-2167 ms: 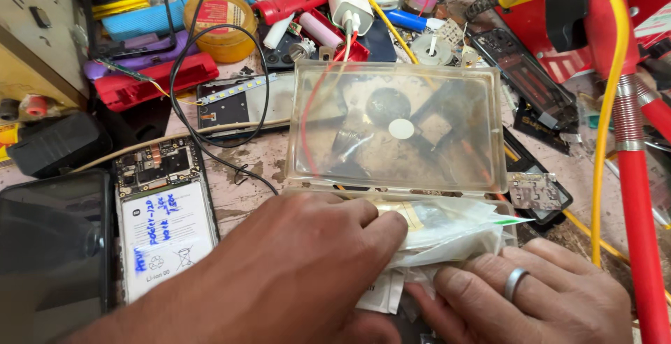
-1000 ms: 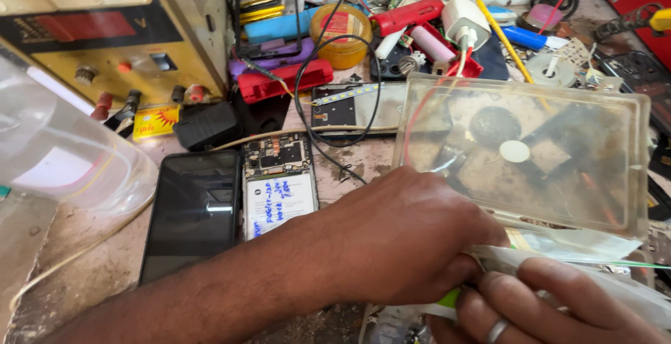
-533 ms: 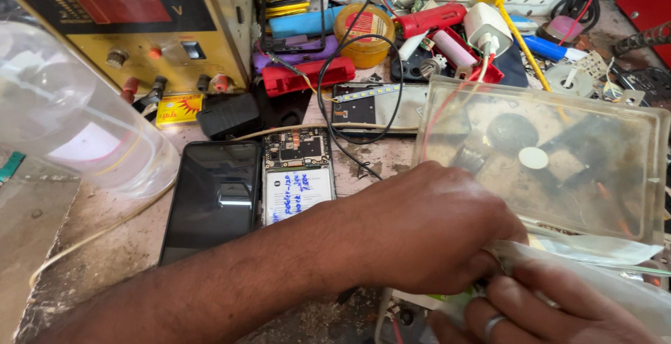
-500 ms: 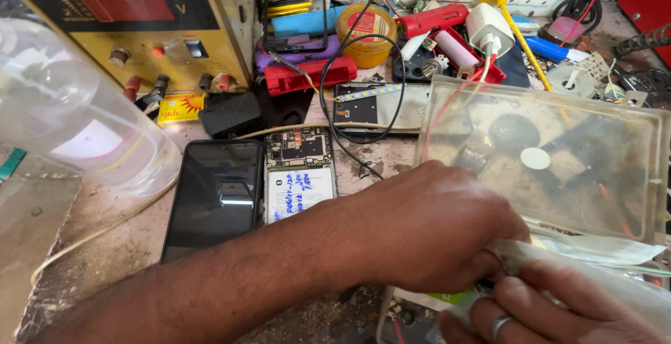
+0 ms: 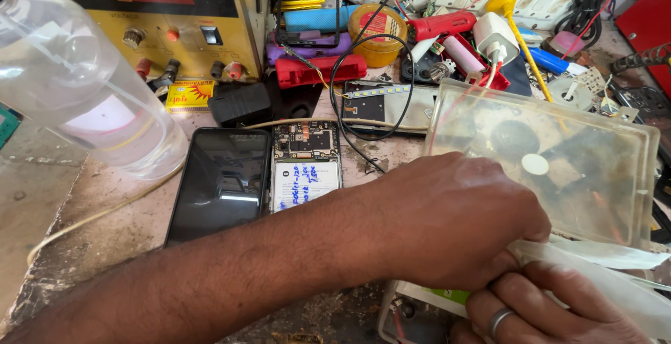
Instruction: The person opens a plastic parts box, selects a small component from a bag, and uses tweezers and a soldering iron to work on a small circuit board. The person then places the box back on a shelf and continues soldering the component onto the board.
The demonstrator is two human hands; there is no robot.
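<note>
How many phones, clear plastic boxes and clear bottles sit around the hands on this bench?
Phones: 2, an opened phone and a phone with a dark screen
Clear plastic boxes: 1, the clear plastic box beyond the left hand
Clear bottles: 1, the clear bottle
Total: 4

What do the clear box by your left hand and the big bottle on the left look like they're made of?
Clear box: likely hard plastic, scuffed and cloudy; the parts inside show only dimly through it. Big bottle: probably thin clear plastic, glossy with soft highlights, though glass can't be ruled out. Left hand rests at the box's near edge.
</note>
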